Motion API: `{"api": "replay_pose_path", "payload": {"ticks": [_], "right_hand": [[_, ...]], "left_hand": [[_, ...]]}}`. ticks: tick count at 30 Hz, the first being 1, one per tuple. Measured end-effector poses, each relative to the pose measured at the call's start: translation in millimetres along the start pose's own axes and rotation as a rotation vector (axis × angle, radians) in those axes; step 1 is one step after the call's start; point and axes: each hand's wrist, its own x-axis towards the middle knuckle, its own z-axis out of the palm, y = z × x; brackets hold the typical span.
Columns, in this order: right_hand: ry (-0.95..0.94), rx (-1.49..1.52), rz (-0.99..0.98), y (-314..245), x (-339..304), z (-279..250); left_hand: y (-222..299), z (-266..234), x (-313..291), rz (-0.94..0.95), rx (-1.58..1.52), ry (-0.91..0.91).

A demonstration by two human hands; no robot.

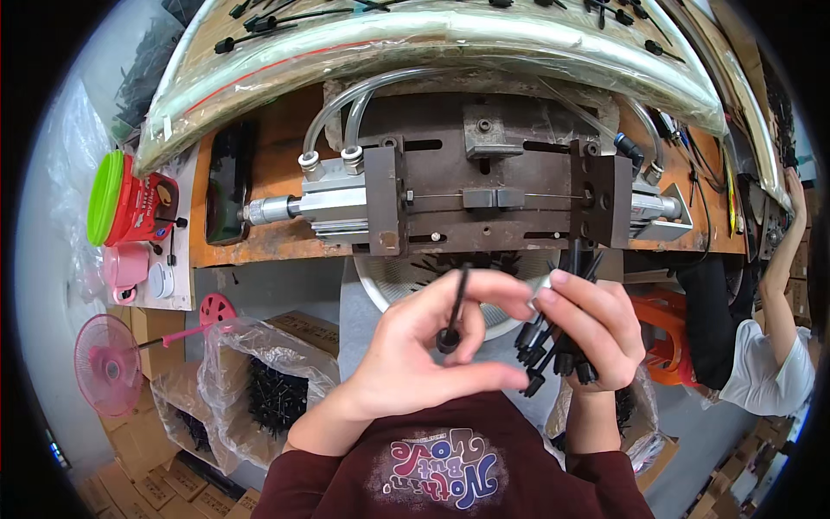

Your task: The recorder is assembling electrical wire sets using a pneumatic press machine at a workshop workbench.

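My right hand (609, 333) is closed around a bunch of thin black plastic rods with knobbed ends (553, 346); the knobs point down and toward my left hand. My left hand (406, 350) has one similar black rod (456, 307) tucked in its curled fingers, its round knob low. The left thumb and forefinger are spread apart toward the bunch, the fingertip close to the right fingers. Just beyond both hands stands a brown metal fixture (441, 221) with a silver cylinder at each side and a small dark block (493, 199) at its middle on a thin rod.
Below the fixture, a white basket (373, 281) holds black parts. Plastic-lined boxes (259, 363) of black parts stand at left, near a pink fan (108, 365) and a red tub (147, 203). A plastic-wrapped shelf (432, 43) runs above. Another person (769, 368) sits at right.
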Motion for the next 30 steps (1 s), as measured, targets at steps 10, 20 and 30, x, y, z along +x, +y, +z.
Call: {"api": "replay_pose_path", "payload": {"ticks": [10, 20, 30], "right_hand": [[0.070, -0.086, 0.028, 7.6, -2.7, -2.0], [0.068, -0.088, 0.105, 4.0, -11.5, -4.8], [0.165, 0.353, 0.175, 14.0, -23.2, -3.5]], "left_hand": [[-13.1, -1.4, 6.2, 0.521, 0.879, 0.262], [-19.0, 2.9, 25.9, 0.474, 1.426, 0.240], [-15.9, 0.0, 28.6, 0.435, 1.354, 0.220]]}}
